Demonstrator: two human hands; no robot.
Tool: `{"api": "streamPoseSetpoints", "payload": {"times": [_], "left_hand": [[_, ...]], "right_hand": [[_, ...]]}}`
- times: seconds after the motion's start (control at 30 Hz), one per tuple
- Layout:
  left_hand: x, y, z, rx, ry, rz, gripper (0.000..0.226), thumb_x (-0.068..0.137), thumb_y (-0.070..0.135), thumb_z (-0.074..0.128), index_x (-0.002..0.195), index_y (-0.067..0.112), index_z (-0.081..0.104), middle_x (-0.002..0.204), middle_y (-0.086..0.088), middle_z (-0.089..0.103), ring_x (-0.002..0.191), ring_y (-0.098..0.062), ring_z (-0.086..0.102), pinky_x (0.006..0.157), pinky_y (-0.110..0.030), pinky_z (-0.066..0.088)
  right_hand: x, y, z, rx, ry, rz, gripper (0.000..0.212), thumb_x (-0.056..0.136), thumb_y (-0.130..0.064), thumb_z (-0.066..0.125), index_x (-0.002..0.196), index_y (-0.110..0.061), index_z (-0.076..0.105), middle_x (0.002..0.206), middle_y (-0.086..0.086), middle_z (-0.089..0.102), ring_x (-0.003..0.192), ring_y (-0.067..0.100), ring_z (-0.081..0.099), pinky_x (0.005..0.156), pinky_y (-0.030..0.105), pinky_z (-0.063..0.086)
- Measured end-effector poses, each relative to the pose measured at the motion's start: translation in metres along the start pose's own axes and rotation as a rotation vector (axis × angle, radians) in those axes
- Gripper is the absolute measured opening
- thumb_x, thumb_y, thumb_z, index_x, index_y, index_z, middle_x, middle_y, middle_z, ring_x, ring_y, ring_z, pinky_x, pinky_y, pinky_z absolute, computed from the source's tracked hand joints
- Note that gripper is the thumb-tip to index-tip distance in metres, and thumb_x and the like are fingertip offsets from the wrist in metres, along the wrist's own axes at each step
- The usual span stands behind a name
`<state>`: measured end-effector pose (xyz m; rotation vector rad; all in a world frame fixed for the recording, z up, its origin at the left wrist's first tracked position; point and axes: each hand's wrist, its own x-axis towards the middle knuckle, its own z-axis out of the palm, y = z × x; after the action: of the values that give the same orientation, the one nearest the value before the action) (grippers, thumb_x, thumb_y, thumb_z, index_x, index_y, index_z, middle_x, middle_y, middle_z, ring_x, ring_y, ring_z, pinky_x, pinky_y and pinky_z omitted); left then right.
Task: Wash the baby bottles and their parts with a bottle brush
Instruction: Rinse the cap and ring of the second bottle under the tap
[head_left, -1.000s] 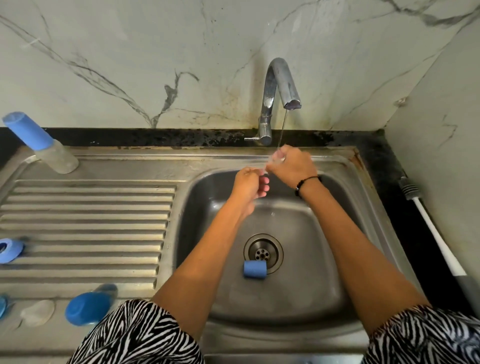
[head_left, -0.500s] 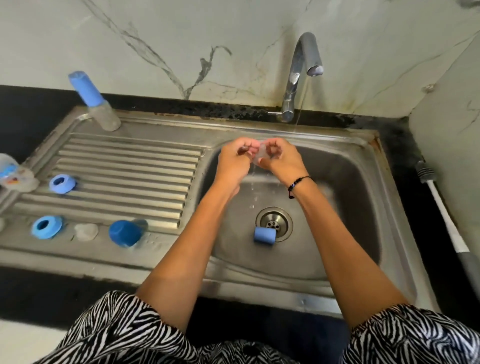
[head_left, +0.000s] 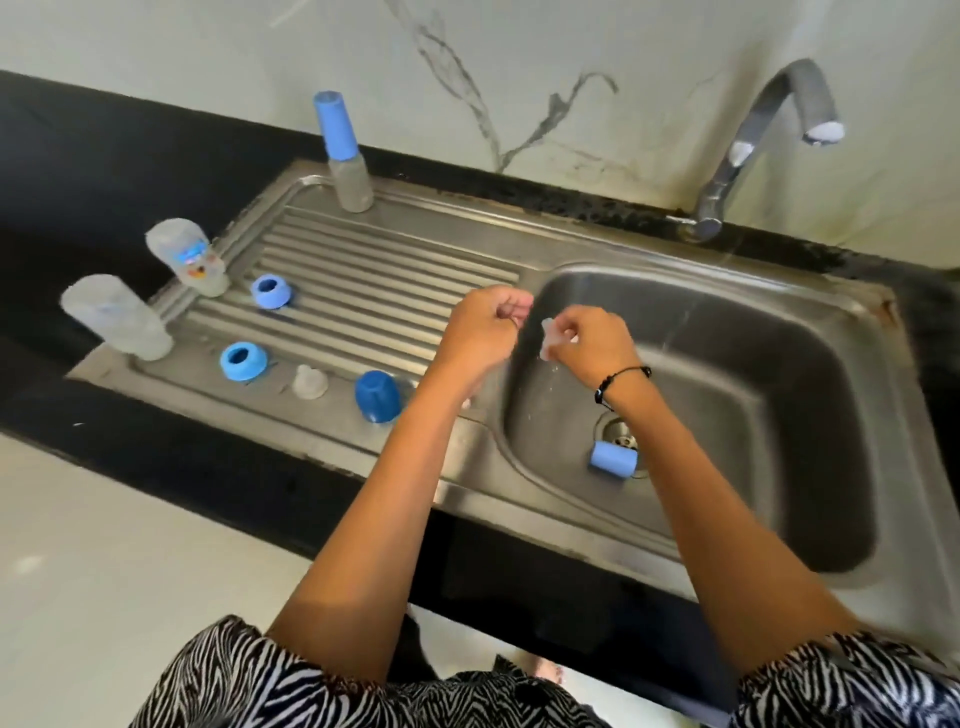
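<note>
In the steel sink basin (head_left: 779, 415) a blue cap (head_left: 613, 459) lies by the drain. Over its left edge, her right hand (head_left: 592, 345) pinches a clear teat (head_left: 549, 340); her left hand (head_left: 483, 332) is curled, holding nothing. Two upturned bottles (head_left: 117, 317) stand on the ridged drainboard (head_left: 374, 275).

Bottles: three — two upside down (head_left: 188, 258) (head_left: 117, 317), one capped (head_left: 344, 153)
Blue rings: two (head_left: 270, 291) (head_left: 242, 359)
Blue caps: two (head_left: 377, 396) (head_left: 613, 458)
Clear teats: two — one on the drainer (head_left: 309, 382), one held (head_left: 550, 339)
Taps: one (head_left: 763, 140)
Hands: two (head_left: 483, 332) (head_left: 592, 345)
</note>
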<state>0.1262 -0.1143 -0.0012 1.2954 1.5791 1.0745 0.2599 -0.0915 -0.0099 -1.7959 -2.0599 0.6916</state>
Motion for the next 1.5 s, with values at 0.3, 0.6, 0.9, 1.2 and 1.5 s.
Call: {"api": "streamPoseSetpoints", "payload": {"times": [0.3, 0.6, 0.9, 1.2, 1.5], "left_hand": [[0.02, -0.034, -0.139, 0.252, 0.079, -0.082, 0.037, 0.087, -0.007, 0.045, 0.117, 0.005, 0.064, 0.114, -0.011, 0.066, 0.108, -0.023, 0.06, 0.096, -0.033, 0.046], [0.044, -0.078, -0.229, 0.272, 0.051, -0.153, 0.044, 0.084, -0.009, 0.039, 0.119, 0.005, 0.062, 0.115, -0.01, 0.064, 0.109, -0.023, 0.059, 0.094, -0.031, 0.045], [0.053, -0.074, -0.226, 0.185, 0.004, -0.159, 0.039, 0.087, -0.007, 0.046, 0.119, 0.006, 0.062, 0.116, -0.007, 0.063, 0.109, -0.02, 0.059, 0.095, -0.028, 0.047], [0.046, -0.034, -0.147, 0.254, -0.074, -0.033, 0.039, 0.088, -0.009, 0.045, 0.119, 0.008, 0.063, 0.114, -0.006, 0.066, 0.106, -0.018, 0.061, 0.097, -0.031, 0.048], [0.007, -0.018, 0.021, 0.393, -0.325, 0.009, 0.032, 0.087, -0.003, 0.049, 0.11, 0.008, 0.069, 0.108, -0.011, 0.069, 0.104, -0.025, 0.062, 0.09, -0.033, 0.048]], "right_hand": [[0.052, -0.146, 0.07, 0.005, -0.078, -0.138, 0.021, 0.079, -0.007, 0.062, 0.1, -0.007, 0.066, 0.102, 0.014, 0.067, 0.099, 0.028, 0.06, 0.085, 0.032, 0.046], [0.103, -0.22, 0.154, -0.244, -0.148, -0.177, 0.022, 0.086, -0.009, 0.053, 0.107, -0.008, 0.061, 0.115, 0.014, 0.06, 0.107, 0.03, 0.055, 0.084, 0.03, 0.042], [0.107, -0.207, 0.155, -0.277, -0.33, -0.119, 0.05, 0.077, -0.009, 0.068, 0.123, -0.014, 0.051, 0.12, 0.013, 0.052, 0.111, 0.029, 0.05, 0.08, 0.029, 0.042], [0.055, -0.138, 0.072, -0.103, -0.132, -0.085, 0.046, 0.081, 0.008, 0.049, 0.122, -0.012, 0.055, 0.121, 0.01, 0.054, 0.108, 0.022, 0.051, 0.078, 0.019, 0.034], [0.0, 0.013, 0.007, -0.091, -0.172, 0.061, 0.037, 0.078, 0.009, 0.046, 0.111, 0.0, 0.059, 0.111, 0.017, 0.059, 0.107, 0.032, 0.052, 0.086, 0.034, 0.041]]}}
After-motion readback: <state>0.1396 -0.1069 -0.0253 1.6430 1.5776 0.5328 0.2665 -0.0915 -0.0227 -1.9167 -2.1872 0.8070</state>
